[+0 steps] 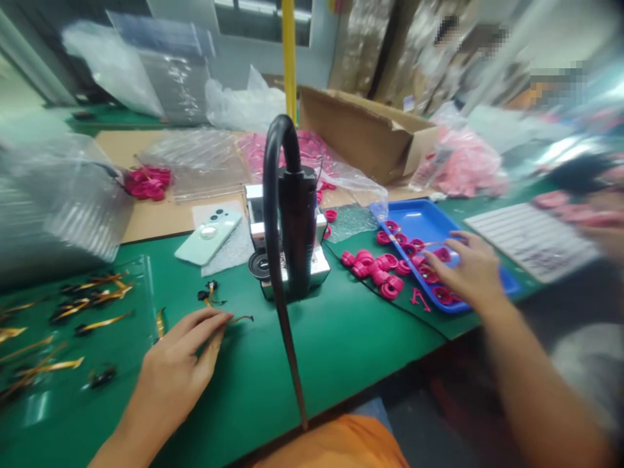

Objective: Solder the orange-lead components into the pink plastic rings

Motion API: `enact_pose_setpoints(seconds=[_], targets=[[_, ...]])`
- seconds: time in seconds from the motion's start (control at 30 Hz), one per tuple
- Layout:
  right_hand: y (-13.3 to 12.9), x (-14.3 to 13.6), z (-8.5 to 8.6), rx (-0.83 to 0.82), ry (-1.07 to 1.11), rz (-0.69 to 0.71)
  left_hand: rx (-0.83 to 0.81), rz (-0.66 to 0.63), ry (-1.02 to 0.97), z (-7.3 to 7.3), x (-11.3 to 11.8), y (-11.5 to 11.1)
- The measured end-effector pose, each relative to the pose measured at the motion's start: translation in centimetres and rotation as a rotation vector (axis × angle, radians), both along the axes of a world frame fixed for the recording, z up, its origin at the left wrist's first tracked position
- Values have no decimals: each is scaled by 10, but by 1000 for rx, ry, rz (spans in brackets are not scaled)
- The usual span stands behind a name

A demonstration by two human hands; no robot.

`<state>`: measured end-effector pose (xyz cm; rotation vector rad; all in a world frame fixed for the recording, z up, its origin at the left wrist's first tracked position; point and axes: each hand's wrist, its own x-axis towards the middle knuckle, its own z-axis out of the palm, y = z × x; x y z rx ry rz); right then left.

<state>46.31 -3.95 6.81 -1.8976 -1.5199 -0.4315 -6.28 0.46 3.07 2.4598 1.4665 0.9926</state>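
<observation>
Orange garment (336,445) at btm edge, black cable (280,286) running down to it. L hand (180,364) over green table (351,351), fingers pinching thin flex pc (242,318). R hand (470,273) over blue tray (414,211) w/ pink caps (442,294); thumb + index apart, can't tell if gripping. Blk cyl. device (297,227) mid, phone (209,237) left, cardboard box (361,127) at back.
</observation>
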Motion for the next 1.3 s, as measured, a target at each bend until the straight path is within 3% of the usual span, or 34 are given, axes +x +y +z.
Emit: enact_pose_setpoints(seconds=[0.23,0.37,0.47,0.57,0.67,0.77,0.9,1.1,1.3], targets=[[53,-94,-33,-216,-103,451,-55,-8,-26,-4,4,0],[72,-105,-31,-218,-116,549,-29,-12,-57,-1,1,-10],[55,-114,-23,-168,-115,611,-61,-11,-103,-1,0,-19],[22,-145,-20,-190,-108,753,-86,-70,-158,0,9,-26],[-3,-187,-31,-280,-71,992,-87,-136,-226,3,24,-28],[-7,-217,-49,-282,101,1173,-124,-159,-273,5,35,-28],[3,-232,-63,-290,286,1144,-155,-165,-323,5,35,-31],[8,-244,-74,-375,204,1044,-180,-208,-381,-3,31,-37],[6,-246,-64,-408,210,1032,-154,-251,-377,-8,34,-39]])
